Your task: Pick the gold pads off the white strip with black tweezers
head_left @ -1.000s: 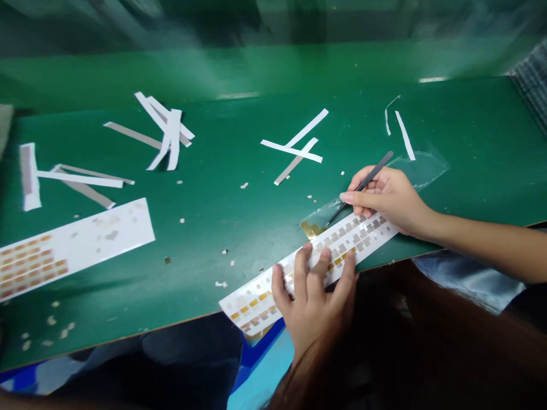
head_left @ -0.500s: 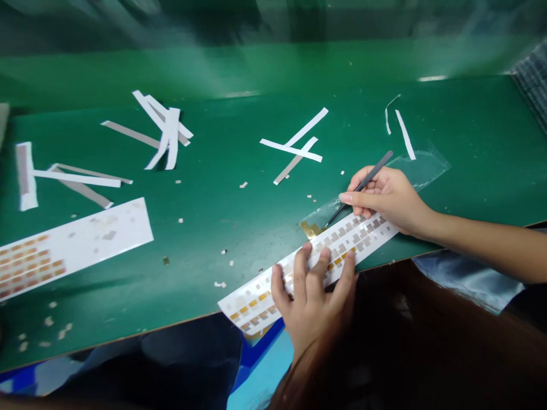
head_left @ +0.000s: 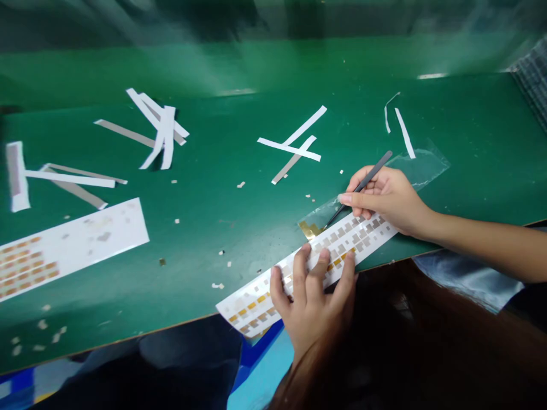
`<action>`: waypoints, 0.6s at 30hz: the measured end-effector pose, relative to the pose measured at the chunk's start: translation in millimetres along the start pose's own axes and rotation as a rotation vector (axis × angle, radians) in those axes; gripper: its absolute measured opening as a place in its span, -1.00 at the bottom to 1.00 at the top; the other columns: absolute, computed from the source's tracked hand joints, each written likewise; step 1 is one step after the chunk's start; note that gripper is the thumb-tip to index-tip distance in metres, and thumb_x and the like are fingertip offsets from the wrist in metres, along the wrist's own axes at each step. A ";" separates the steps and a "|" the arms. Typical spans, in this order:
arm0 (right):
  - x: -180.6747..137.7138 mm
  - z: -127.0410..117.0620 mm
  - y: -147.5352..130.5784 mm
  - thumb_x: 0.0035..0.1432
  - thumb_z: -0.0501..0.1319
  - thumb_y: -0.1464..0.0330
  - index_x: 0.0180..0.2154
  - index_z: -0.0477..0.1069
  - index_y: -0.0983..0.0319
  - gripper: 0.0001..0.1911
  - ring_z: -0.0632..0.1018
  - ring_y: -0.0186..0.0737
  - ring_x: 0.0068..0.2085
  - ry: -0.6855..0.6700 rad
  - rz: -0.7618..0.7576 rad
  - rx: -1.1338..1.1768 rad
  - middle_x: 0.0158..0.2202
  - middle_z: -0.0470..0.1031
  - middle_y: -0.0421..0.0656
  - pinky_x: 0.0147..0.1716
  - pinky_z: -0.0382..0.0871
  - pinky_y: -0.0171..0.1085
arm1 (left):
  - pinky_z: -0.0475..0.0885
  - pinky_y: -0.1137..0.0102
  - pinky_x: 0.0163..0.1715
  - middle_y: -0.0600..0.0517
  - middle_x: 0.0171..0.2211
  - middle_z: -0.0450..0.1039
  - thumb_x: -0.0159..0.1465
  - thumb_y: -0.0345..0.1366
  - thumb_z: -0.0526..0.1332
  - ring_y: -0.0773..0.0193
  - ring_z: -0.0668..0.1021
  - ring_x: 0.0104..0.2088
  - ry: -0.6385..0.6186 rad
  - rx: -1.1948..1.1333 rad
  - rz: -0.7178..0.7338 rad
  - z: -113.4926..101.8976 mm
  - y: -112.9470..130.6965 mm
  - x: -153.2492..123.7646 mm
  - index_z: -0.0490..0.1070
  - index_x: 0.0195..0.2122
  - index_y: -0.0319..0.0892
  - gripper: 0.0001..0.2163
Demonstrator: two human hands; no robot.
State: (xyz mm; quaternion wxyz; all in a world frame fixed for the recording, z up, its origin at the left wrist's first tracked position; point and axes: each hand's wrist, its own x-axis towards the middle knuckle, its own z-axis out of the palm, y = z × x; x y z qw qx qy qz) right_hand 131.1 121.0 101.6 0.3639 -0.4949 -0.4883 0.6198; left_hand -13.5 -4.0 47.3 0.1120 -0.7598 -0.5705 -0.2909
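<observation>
My right hand (head_left: 384, 196) grips dark tweezers (head_left: 371, 175), slanted with the tip down at the upper edge of a white sticker sheet (head_left: 248, 302). By that tip are gold-coloured film pieces (head_left: 308, 229) beside a clear plastic film (head_left: 421, 165), which passes under my right hand. Spread over the sheet's middle, the fingers of my left hand (head_left: 314, 293) press it down. Rows of small grey and amber-gold patches cover the sheet. Its lower left end hangs over the table edge. Whether the tweezers' tips hold a piece is too small to tell.
White and grey paper strips (head_left: 164, 128) lie in loose piles at the back left, with crossed strips (head_left: 294, 149) at the centre. A second sheet with orange patches (head_left: 115, 228) rests at left. Tiny scraps dot the green table (head_left: 205, 188). Checked cloth (head_left: 534, 80) shows at far right.
The view has shifted slightly, so things at left appear a little further left. Both hands, the tweezers and the sheet stay almost in place.
</observation>
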 end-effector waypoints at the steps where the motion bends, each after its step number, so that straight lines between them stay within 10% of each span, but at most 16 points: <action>1: -0.2 -0.1 0.1 -0.14 0.41 0.35 -0.49 0.32 0.25 -0.73 0.35 -0.47 -0.68 0.001 -0.003 -0.001 -0.67 0.40 -0.30 -0.70 0.22 -0.43 | 0.10 -0.04 0.11 -0.04 -0.15 0.41 0.08 -0.27 0.31 -0.01 0.37 0.09 -0.001 0.001 0.000 0.0 0.0 -0.1 0.41 -0.09 0.03 -0.67; 18: -14.5 -14.2 -17.4 -0.19 0.44 0.37 -0.49 0.32 0.28 -0.69 0.31 -0.55 -0.67 0.050 -0.011 0.244 -0.63 0.43 -0.28 -0.75 0.05 -0.51 | 0.10 -0.09 0.10 -0.06 -0.13 0.43 0.08 -0.29 0.31 -0.06 0.39 0.08 -0.017 -0.020 -0.019 -1.2 1.4 0.2 0.42 -0.10 0.02 -0.67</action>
